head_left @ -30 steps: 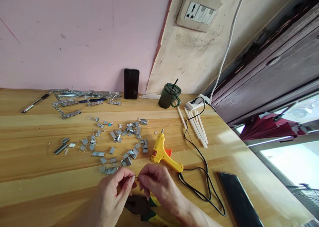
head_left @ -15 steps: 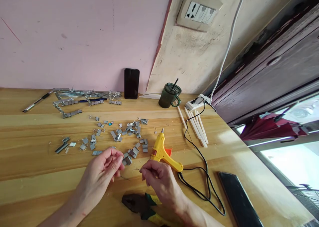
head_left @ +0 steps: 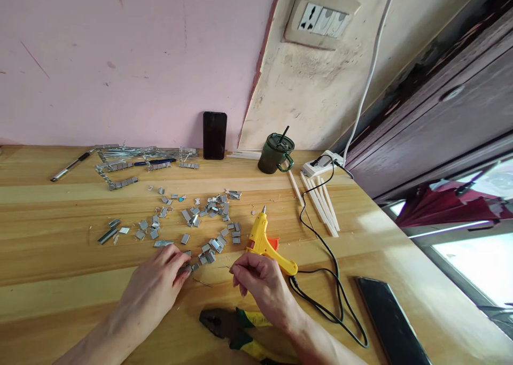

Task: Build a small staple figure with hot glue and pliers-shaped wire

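Observation:
My left hand (head_left: 158,279) is low over the table, thumb and fingers closed at the near end of a curved run of small grey metal pieces (head_left: 207,255). One such piece shows at its fingertips, partly hidden by them. Just right of those fingertips, a thin wire (head_left: 202,282) shows against the wood. My right hand (head_left: 256,279) pinches another thin wire (head_left: 224,266), whose end points left. Beyond the right hand lies a yellow glue gun (head_left: 260,239) with an orange trigger. Pliers (head_left: 224,324) with green and yellow handles lie partly under the right forearm.
More grey metal pieces (head_left: 214,207) are scattered ahead. White glue sticks (head_left: 320,204), a power strip (head_left: 323,163) and a green mug (head_left: 274,154) stand or lie farther back. A phone (head_left: 215,135) leans on the wall; another phone (head_left: 390,319) lies right. A black cord (head_left: 336,279) loops between.
My left hand has lowered to the table and turned palm down, its fingertips now at the metal pieces. My right hand keeps its pinch on the wire, hardly moved. The view has shifted slightly.

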`<state>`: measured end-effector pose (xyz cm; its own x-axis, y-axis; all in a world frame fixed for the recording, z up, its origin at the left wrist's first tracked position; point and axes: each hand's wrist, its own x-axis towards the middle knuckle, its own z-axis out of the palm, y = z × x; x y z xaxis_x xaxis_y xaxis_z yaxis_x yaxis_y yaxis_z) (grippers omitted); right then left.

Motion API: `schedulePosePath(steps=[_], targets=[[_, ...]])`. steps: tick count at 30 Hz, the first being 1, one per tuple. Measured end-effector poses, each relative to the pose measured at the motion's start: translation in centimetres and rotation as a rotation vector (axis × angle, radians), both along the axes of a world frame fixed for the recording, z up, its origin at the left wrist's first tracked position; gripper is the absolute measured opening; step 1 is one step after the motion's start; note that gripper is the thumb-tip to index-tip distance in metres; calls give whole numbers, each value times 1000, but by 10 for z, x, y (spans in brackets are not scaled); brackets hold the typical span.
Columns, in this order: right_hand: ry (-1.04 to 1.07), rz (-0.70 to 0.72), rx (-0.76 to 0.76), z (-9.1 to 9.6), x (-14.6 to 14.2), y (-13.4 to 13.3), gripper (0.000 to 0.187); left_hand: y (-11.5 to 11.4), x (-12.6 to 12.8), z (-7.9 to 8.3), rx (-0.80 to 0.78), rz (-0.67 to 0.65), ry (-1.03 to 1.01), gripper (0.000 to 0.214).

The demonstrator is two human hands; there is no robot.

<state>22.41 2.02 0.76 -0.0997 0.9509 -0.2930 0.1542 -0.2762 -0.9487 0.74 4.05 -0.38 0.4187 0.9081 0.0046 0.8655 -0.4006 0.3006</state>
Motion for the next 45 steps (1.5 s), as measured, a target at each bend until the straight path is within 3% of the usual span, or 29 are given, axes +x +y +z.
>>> schedulePosePath(steps=[8,14,19,21,23,26,29,35,42,45], targets=[[39,-2,-6,1,0,-1,16,-9,21,-8,-114,-155,-91,25],[90,0,-8,-1,0,0,17,-7,24,-14,-175,-35,-219,26],[84,-38,38,5,-1,-3,19,-8,29,4,-323,153,-468,26],[30,-70,124,9,-2,-7,19,-11,37,17,-608,416,-938,28],[-84,-96,337,12,-2,-11,18,-15,48,30,-778,581,-1236,29],[-230,-92,671,12,-1,-14,17,-22,63,42,-900,669,-1440,36],[-249,-68,766,10,0,-16,16,-26,73,45,-969,701,-1534,39],[-237,-47,788,9,1,-19,16,-27,81,44,-974,666,-1580,35],[-254,-41,789,12,-2,-16,16,-26,81,37,-798,522,-1499,32],[-243,-37,774,14,-3,-18,16,-29,83,38,-724,553,-1449,28]])
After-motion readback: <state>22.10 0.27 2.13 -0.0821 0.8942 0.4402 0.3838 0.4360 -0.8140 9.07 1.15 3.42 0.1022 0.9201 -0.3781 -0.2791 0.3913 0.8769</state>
